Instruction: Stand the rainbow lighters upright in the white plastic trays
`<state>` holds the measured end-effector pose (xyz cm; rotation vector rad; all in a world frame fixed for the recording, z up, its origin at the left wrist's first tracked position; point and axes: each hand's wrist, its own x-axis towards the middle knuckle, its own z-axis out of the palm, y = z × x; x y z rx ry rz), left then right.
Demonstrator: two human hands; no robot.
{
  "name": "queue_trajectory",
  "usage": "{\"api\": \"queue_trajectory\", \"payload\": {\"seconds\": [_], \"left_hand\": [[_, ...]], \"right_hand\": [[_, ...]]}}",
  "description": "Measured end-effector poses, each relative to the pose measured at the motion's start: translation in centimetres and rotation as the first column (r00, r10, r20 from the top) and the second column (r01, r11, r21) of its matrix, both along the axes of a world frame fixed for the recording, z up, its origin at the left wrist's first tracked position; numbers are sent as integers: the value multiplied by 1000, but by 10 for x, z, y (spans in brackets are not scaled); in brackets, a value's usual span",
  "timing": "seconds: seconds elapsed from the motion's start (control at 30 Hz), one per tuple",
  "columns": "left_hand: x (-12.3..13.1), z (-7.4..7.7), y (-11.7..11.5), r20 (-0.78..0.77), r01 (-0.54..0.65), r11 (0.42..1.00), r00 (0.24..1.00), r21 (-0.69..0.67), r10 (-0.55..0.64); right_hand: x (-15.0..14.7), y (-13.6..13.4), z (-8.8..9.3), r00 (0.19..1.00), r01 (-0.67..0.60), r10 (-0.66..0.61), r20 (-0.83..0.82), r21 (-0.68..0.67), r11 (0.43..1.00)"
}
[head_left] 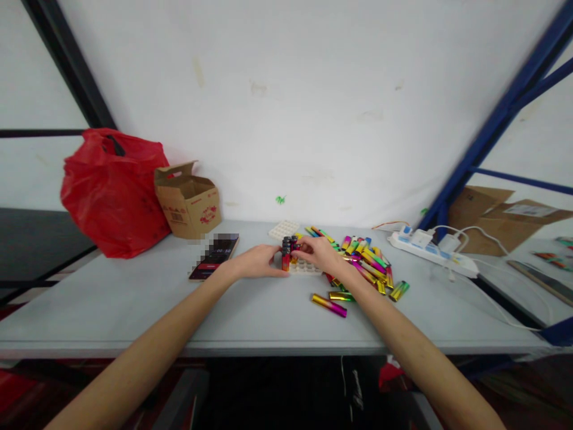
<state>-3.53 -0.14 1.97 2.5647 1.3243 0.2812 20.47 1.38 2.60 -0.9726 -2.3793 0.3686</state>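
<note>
A white tray [307, 268] with round holes lies on the grey table [134, 310], and several colourful metallic lighters [289, 246] stand upright in its left end. My left hand [257, 261] rests at the tray's left side, fingers curled against the standing lighters. My right hand [319, 251] is over the tray, fingers pinched on a lighter among the standing ones. A heap of loose lighters [364, 261] lies just right of the tray, and two more [329, 305] lie nearer to me.
A second white tray [283, 229] lies behind the first. A phone [215, 255] is to the left, with a small cardboard box [188, 202] and a red plastic bag [111, 191] beyond. A white power strip [425, 246] with cables sits right, by a blue rack post [492, 131].
</note>
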Motion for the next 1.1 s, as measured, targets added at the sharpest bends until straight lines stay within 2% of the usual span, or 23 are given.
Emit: {"api": "queue_trajectory", "payload": {"seconds": [0.13,0.2,0.3,0.37,0.47,0.53,0.67,0.77,0.9,1.03,1.1], "left_hand": [[-2,-1,2,-11,-1,1000,1000,1,1],[-2,-1,1,-2,-3,1000,1000,3,3],[-1,-1,1,9,-5,1000,1000,-1,5],[-1,0,1,1,-8,1000,1000,-4,8],[0,1,0,-4,-11,1000,1000,-14,11],[0,2,0,-4,-11,1000,1000,-16,11],[1,3,-1,-3,-17,1000,1000,-12,17],[1,4,-2,4,-12,1000,1000,-17,12],[0,4,-2,3,-4,1000,1000,-18,4],[1,3,-1,-17,-21,1000,1000,-8,21],[1,3,-1,-25,-25,1000,999,-9,25]], "right_hand": [[-7,-3,1,971,155,-179,159,157,975],[-2,0,1,970,139,-166,177,157,978],[16,11,-1,983,92,-110,145,125,988],[31,23,-6,983,143,-159,91,164,976],[51,45,-18,968,242,-250,-9,289,926],[60,56,-29,962,260,-274,-6,329,908],[63,64,-46,943,225,-269,197,218,950],[58,62,-45,918,237,-265,295,128,963],[55,57,-33,901,294,-317,296,119,948],[57,54,-25,854,419,-435,286,120,900],[57,54,-24,845,442,-461,272,132,887]]}}
